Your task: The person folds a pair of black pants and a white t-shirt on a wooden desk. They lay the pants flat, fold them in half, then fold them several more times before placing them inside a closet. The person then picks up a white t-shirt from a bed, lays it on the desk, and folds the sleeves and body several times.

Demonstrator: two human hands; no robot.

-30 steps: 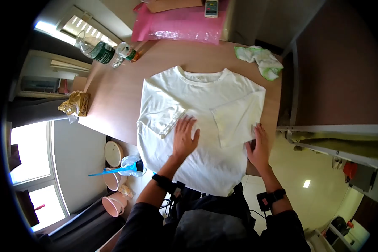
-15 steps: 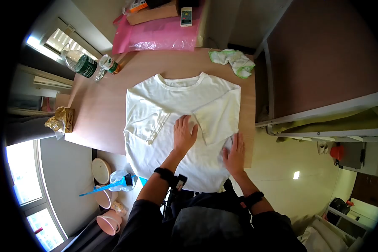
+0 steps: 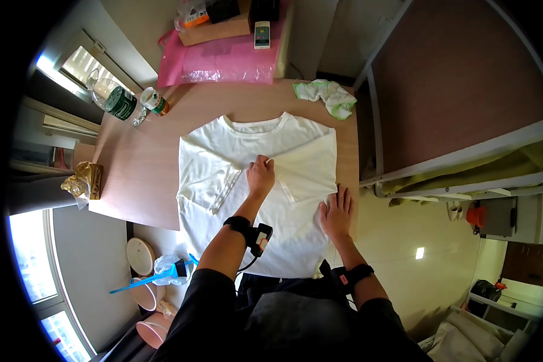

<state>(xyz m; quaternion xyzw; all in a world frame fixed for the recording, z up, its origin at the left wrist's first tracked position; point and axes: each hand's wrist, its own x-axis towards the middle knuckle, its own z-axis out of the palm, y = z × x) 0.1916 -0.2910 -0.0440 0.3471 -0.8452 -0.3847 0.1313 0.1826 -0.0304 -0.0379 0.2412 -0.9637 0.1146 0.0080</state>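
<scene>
A white T-shirt (image 3: 223, 148) lies spread on the wooden table with its collar away from me. Both sleeves are folded inward over the front, and its lower end reaches the table edge by my body. My left hand (image 3: 260, 176) is on the shirt's middle, fingers curled and closed at the inner edge of the right sleeve, seemingly pinching the fabric. The fingertips are partly hidden. Flat and open, my right hand (image 3: 336, 214) rests at the shirt's right side, below that sleeve, fingers pointing away from me.
On the table (image 3: 136, 181) are a large plastic bottle (image 3: 120, 102), a cup (image 3: 155, 101), a tissue box (image 3: 90, 180) and a white-green cloth (image 3: 327, 98). A remote (image 3: 262, 35) lies on pink wrapping (image 3: 223, 60) at the back. Pink buckets (image 3: 154, 329) stand on the floor left; a bed frame (image 3: 464, 157) is right.
My left hand has gone from lying flat on the shirt to closed fingers at the right sleeve's inner edge. My right hand stays at the shirt's side, fingers spread wider. The camera view shifted slightly.
</scene>
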